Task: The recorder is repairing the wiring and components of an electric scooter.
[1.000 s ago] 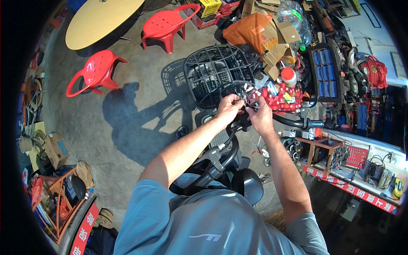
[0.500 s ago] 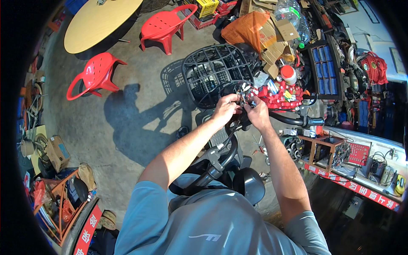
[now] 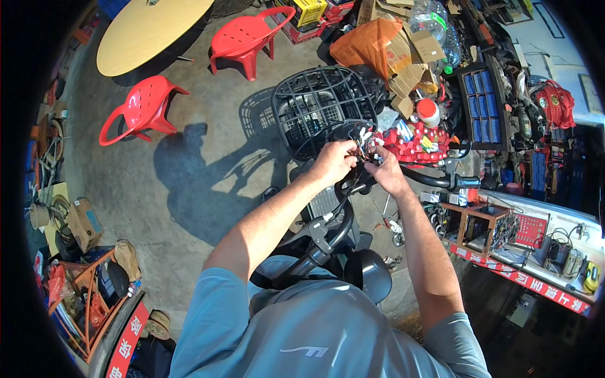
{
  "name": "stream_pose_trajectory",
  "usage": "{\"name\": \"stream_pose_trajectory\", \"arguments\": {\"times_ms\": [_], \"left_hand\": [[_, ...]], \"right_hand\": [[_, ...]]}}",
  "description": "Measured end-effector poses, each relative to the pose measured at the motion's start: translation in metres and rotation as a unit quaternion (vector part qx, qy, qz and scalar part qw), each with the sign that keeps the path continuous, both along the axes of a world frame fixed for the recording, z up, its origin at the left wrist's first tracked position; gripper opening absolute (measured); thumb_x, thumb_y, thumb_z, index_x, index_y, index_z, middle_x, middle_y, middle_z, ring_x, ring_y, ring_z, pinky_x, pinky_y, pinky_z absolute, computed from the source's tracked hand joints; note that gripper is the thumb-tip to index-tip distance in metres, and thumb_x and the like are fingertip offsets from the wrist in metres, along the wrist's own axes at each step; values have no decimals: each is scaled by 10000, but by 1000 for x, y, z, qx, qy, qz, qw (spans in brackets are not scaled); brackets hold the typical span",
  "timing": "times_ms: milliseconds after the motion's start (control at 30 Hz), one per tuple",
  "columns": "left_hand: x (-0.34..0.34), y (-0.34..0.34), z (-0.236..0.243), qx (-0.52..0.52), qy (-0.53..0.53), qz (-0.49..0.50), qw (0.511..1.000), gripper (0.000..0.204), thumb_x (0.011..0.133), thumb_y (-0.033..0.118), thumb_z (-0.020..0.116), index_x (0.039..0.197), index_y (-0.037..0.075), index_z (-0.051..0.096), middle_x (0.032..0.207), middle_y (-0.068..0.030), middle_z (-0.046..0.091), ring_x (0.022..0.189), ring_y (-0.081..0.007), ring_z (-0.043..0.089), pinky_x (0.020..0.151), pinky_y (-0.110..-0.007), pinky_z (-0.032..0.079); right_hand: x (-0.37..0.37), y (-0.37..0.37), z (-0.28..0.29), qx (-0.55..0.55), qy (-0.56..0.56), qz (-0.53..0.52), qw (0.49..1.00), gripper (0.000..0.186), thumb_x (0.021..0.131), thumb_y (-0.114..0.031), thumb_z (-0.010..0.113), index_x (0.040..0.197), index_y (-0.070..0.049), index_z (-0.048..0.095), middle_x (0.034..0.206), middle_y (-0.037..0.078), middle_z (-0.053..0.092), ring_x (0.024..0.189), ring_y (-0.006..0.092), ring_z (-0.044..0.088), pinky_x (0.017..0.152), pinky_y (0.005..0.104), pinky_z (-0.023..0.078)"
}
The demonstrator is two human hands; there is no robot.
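Observation:
A bundle of thin electrical wires with small white connectors [image 3: 363, 137] spills out at the front of a two-wheeler, just behind its black basket [image 3: 324, 104]. My left hand [image 3: 335, 162] pinches some of these wires from the left, its fingers closed. From the right, my right hand [image 3: 386, 170] has thumb and fingertips around other wires of the bundle. Which single wire each hand grips is too small to tell. The black handlebar [image 3: 428, 177] runs out to the right beneath my right hand, and its other side [image 3: 318, 252] curves back toward my body.
A red polka-dot cloth [image 3: 419, 148] with loose items and a red-lidded jar [image 3: 428, 112] lie right of the wires. Beyond are cardboard [image 3: 406, 79] and an orange bag [image 3: 365, 47]. Two red chairs [image 3: 242, 39] and a round table [image 3: 148, 34] stand far left; a workbench [image 3: 542, 252] is at right.
My right hand has shifted slightly right and down, its thumb and fingers a little further apart. My left hand stays almost in place at the wires, and some white connectors have moved.

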State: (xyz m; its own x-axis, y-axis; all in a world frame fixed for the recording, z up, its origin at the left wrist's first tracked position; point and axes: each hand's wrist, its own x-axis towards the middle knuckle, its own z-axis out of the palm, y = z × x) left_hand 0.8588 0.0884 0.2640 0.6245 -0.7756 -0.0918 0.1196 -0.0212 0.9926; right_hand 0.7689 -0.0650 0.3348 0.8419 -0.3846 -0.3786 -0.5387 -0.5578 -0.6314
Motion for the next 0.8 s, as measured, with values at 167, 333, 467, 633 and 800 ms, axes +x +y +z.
{"name": "stream_pose_trajectory", "arguments": {"times_ms": [167,333,467,633,800], "left_hand": [[3,5,4,37,-191,29,980,154,841,4,666,986,-20,619,893,-164,686,767,-275,704,682,-377,556],[13,12,12,117,-207,31,971,126,811,26,674,933,3,654,871,-172,702,807,-303,709,716,-398,558],[40,26,18,152,-90,-36,984,156,827,34,676,978,16,706,864,-128,735,764,-205,719,707,-344,576],[50,33,7,134,75,-116,981,189,852,8,637,1026,-54,679,845,-102,707,696,-158,680,614,-296,573],[45,31,-3,97,110,-115,983,190,865,2,628,1043,-48,676,858,-96,705,683,-151,667,609,-294,567]], "right_hand": [[-1,0,1,6,10,0,1000,318,793,-67,694,1096,7,631,978,170,698,947,249,674,875,370,506],[-3,-3,-6,-21,-41,29,999,279,793,-51,679,1064,7,643,981,172,700,964,272,679,889,372,500],[-3,-5,-16,0,-29,-27,999,233,795,-39,668,1024,0,651,984,173,703,979,285,682,896,376,497],[-1,4,-17,-9,-22,-52,998,211,794,-43,671,1001,-7,653,988,186,703,985,319,681,904,390,499],[1,18,7,-77,-27,-19,997,314,797,-58,678,1100,-7,613,1068,207,678,1051,355,653,941,410,489]]}}
